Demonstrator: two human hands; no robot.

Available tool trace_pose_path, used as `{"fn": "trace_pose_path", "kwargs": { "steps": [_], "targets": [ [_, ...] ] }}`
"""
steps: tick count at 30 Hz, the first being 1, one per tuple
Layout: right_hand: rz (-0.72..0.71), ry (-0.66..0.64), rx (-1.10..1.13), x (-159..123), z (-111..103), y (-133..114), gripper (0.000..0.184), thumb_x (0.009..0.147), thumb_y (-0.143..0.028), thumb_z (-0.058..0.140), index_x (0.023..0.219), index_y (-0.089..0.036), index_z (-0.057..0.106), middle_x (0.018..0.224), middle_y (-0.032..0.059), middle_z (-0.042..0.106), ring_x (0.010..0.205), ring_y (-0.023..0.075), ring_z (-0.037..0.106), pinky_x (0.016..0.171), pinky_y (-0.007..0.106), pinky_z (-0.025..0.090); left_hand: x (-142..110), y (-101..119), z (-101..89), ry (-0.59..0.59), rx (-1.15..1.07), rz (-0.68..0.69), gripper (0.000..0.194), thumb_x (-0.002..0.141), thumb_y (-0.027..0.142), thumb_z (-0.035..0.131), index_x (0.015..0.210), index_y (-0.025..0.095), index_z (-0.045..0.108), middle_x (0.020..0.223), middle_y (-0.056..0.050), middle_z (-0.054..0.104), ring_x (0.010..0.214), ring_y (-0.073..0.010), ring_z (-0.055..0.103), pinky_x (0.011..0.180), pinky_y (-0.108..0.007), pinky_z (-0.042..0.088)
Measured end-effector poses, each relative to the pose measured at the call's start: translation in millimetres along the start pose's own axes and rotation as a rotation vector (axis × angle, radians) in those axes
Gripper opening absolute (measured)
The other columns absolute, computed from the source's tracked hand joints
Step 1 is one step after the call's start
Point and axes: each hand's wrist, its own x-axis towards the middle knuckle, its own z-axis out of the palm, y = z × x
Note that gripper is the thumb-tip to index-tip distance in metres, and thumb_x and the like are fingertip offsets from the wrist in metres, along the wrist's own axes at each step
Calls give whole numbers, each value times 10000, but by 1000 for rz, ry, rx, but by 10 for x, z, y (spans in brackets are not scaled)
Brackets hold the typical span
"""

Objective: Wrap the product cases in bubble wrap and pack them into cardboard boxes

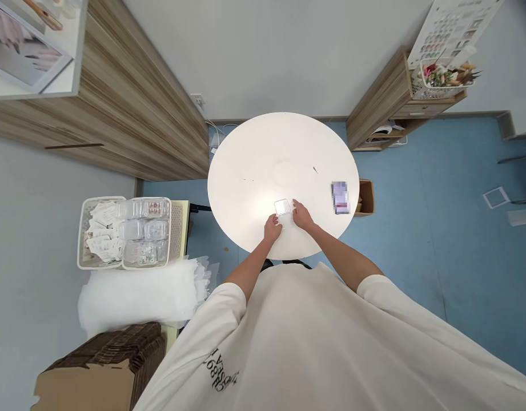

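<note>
A small clear plastic box [282, 207] with a pale rim lies on the white round table, between my two hands. Its lower part, towards me, is see-through and hard to make out against the tabletop. My left hand [272, 228] is at the box's near left corner, fingers curled and closed on its edge. On the other side, my right hand [302, 216] is beside the box's right edge. Its index finger and thumb are apart, and I cannot tell whether they touch the plastic.
The round table [254, 154] carries a purple, blurred-out item [340, 197] at its right. A cardboard box [366, 197] stands below on the floor. To the left are white baskets [174, 234] of clear cases, white packing sheets [138, 291] and stacked brown cartons [87, 382].
</note>
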Motion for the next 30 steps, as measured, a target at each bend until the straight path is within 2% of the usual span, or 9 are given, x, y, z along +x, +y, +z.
{"fn": "trace_pose_path", "kwargs": {
  "steps": [3, 7, 13, 17, 21, 25, 30],
  "targets": [
    [72, -31, 29, -167, 50, 119, 453, 953, -149, 420, 1393, -188, 519, 1307, 125, 620, 1118, 236, 611, 971, 378, 492, -57, -12, -24, 11, 36, -28, 591, 829, 139, 625, 1400, 198, 487, 1385, -129, 601, 1208, -222, 613, 1026, -367, 483],
    [63, -56, 46, -360, 140, 208, 357, 957, -163, 435, 1268, -197, 608, 1251, 104, 652, 1111, 220, 618, 974, 361, 495, -106, 9, -12, -17, 50, -18, 567, 821, 159, 635, 1371, 205, 506, 1388, -126, 597, 1208, -238, 611, 1033, -388, 475],
    [67, -29, 114, -334, 195, 169, 434, 947, -172, 453, 1364, -173, 576, 1391, 125, 583, 1187, 212, 601, 1057, 361, 467, 18, 111, 12, -50, 33, 47, 568, 816, 180, 639, 1367, 232, 513, 1464, -97, 544, 1301, -266, 546, 1040, -400, 470],
    [74, -38, 125, -265, 167, 167, 457, 939, -199, 486, 1389, -184, 567, 1407, 116, 581, 1228, 224, 586, 1064, 372, 472, 111, 152, 21, -70, 48, 58, 597, 820, 206, 650, 1396, 238, 496, 1500, -100, 513, 1337, -281, 517, 1069, -418, 445],
    [69, -58, 126, -271, 147, 207, 466, 941, -224, 497, 1402, -190, 552, 1418, 113, 571, 1244, 219, 577, 1061, 360, 477, 82, 155, 20, -80, 84, 58, 625, 829, 232, 665, 1423, 235, 474, 1534, -113, 469, 1361, -283, 492, 1090, -413, 427],
    [34, -30, 120, -303, 91, 221, 446, 943, -233, 482, 1380, -193, 558, 1434, 109, 541, 1243, 221, 573, 1064, 368, 476, -27, 194, -94, -40, 115, 62, 603, 833, 226, 667, 1409, 207, 490, 1509, -141, 482, 1339, -295, 506, 1084, -417, 432],
    [-133, 38, 89, -247, 7, 90, 405, 929, -213, 451, 1302, -206, 608, 1388, 107, 552, 1291, 242, 530, 1117, 418, 426, -191, 278, -407, 52, 120, 87, 541, 871, 224, 613, 1400, 215, 501, 1513, -133, 473, 1338, -287, 511, 1083, -405, 442]
  ]
}}
